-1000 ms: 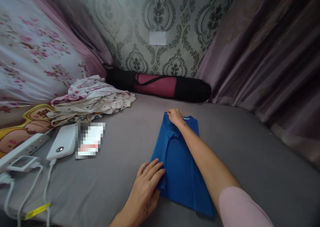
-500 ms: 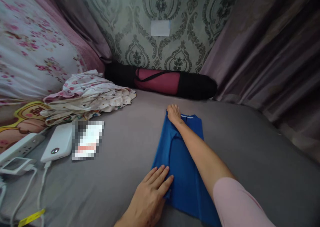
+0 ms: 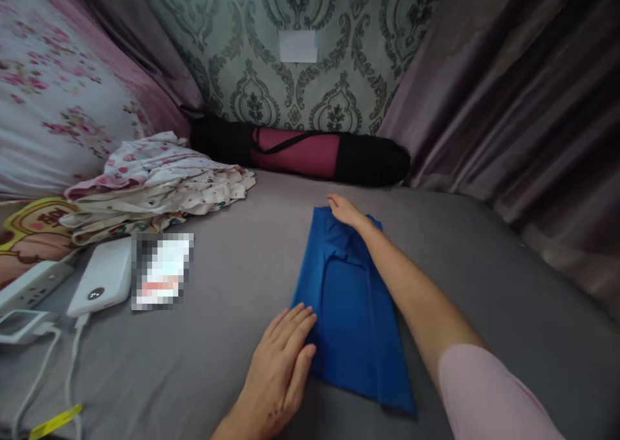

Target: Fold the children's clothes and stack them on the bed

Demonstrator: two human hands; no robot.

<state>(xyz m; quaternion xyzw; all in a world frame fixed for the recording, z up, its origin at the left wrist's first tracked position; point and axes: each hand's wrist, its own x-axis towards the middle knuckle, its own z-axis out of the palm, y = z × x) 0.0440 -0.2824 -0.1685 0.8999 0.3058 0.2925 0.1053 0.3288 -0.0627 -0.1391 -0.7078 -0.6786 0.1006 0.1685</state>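
Note:
A blue garment point(image 3: 346, 311), perhaps a shirt, lies folded lengthwise into a narrow panel on the grey bed sheet. My left hand point(image 3: 283, 359) rests flat along its lower left edge, fingers stretched out and close together. At the garment's far end is my right hand point(image 3: 345, 209), its fingers extended over the top edge; some of the fingers are hidden from view. My right forearm passes over the garment's right side.
A black and pink cylindrical bag point(image 3: 295, 152) lies along the wall. Crumpled printed cloth point(image 3: 165, 181) is at the left, with a white power bank point(image 3: 101, 275), a power strip point(image 3: 33, 285), cables and a pixelated item point(image 3: 162, 272) nearer. Curtains point(image 3: 465, 91) hang at the right.
My right hand has loosened from the garment's far edge and its fingers have straightened. The cloth at that end now lies folded over the collar. My left hand stays flat at the lower left edge.

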